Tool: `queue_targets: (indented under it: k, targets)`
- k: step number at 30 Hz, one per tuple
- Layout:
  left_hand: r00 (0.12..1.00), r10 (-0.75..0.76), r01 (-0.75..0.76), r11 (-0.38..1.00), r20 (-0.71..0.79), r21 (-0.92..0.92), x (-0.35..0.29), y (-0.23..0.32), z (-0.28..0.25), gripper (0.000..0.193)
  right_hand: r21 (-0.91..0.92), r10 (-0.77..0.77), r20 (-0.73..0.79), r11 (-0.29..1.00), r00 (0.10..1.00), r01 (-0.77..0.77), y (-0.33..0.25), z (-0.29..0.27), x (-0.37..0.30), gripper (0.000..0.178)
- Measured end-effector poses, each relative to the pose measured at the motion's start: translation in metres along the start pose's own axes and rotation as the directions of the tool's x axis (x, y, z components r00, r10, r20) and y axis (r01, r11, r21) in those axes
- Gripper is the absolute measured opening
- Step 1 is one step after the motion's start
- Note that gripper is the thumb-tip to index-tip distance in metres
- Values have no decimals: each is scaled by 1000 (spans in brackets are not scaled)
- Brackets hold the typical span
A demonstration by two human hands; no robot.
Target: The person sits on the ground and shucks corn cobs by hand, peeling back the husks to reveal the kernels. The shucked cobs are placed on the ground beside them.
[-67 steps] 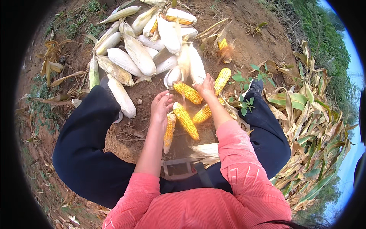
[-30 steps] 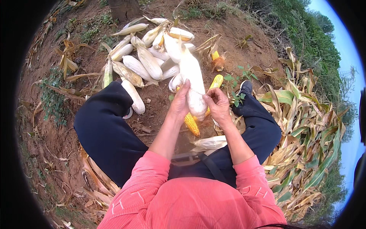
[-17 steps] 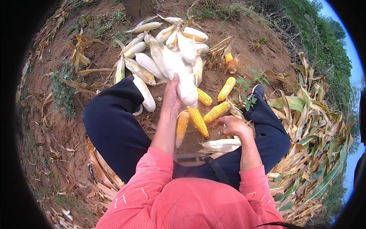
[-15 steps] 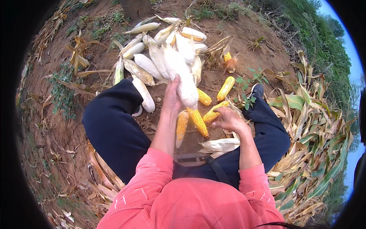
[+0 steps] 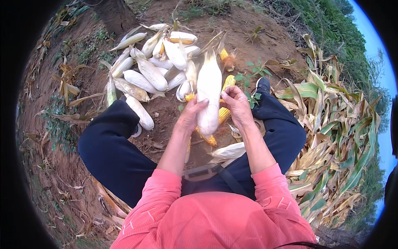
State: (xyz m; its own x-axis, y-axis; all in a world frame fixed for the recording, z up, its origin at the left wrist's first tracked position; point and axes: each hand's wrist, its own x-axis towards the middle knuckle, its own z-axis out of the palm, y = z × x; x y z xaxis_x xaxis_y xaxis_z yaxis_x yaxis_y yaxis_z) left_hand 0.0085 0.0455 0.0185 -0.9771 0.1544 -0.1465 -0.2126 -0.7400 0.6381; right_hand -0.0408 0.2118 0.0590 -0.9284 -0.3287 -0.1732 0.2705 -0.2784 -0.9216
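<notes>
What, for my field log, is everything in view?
Held ear: 1, whitish husk, between hands
Bare ears: at least four, yellow, around it
Husk-covered ears: many, whitish, heaped ahead
Silk-tufted ear: 1, yellow, upper centre
Loose husk: 1, cream, below hands
Stalk heap: 1, tan and green, right
Trunk: 1, brown, upper left
Leafy plant: 1, green, right of centre
Soil: uncounted, brown, underneath
Bushes: uncounted, green, upper right
Sky: 1, blue, far right
Trousers: pair, navy, either side
Top: 1, pink, bottom
Left hand: 1, bare, on ear
Right hand: 1, bare, beside ear

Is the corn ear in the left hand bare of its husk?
No, the corn ear in the left hand is wrapped in pale husk.
</notes>
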Motion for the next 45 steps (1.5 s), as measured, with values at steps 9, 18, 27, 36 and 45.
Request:
queue_targets:
  k: [9, 18, 27, 36, 45]
  targets:
    - [997, -63, 62, 998, 48, 16, -8, 3, -3, 64, -58, 144, -3, 988, 990, -144, -7, 5, 2, 11]
    - [997, 39, -37, 999, -61, 27, 1, 0, -3, 54, -140, -244, -28, 961, 969, 238, 3, 14, -6, 10]
    - [968, 197, -202, 979, -159, -17, 7, 9, -4, 54, -128, -308, 189, 934, 932, 335, -9, 37, -26, 11]
    - [984, 64, -136, 879, -168, -458, 6, -3, -29, 64, 367, -184, 167, 923, 969, 112, -12, 21, -13, 10]
    - [842, 55, -380, 767, -537, -517, 8, 15, -53, 62, 538, -246, 80, 826, 966, 166, -45, 7, -20, 18]
